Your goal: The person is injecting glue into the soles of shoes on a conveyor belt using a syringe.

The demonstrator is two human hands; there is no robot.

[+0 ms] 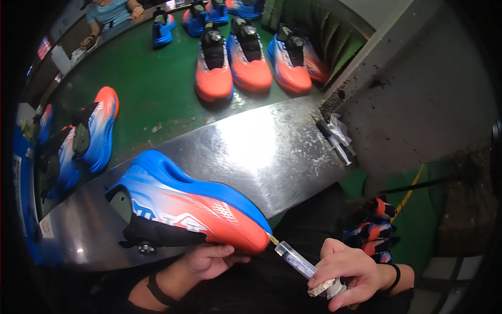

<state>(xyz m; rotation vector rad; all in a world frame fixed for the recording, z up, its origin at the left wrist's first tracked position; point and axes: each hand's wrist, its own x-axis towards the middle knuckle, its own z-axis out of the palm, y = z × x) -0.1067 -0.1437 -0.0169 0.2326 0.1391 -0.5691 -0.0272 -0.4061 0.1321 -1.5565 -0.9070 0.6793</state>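
Note:
A blue, white and coral sports shoe (193, 204) lies tipped on its side in front of me, its blue sole facing away and its toe to the right. My left hand (212, 260) grips the coral upper near the toe from below, fingers partly hidden under it. A dial (146, 248) sits on the shoe's black tongue. In my right hand (348, 272) is a clear syringe (295, 260), with crumpled white material around its rear end. Its thin needle-like tip meets the toe where the blue sole joins the upper.
Under the shoe is a shiny metal tabletop (209, 152), bordering a green surface (141, 99) with several matching shoes (251, 63). Two more shoes (97, 131) stand at left. A dark tool (330, 138) lies by the grey metal frame (376, 47). Another person (110, 18) sits far left.

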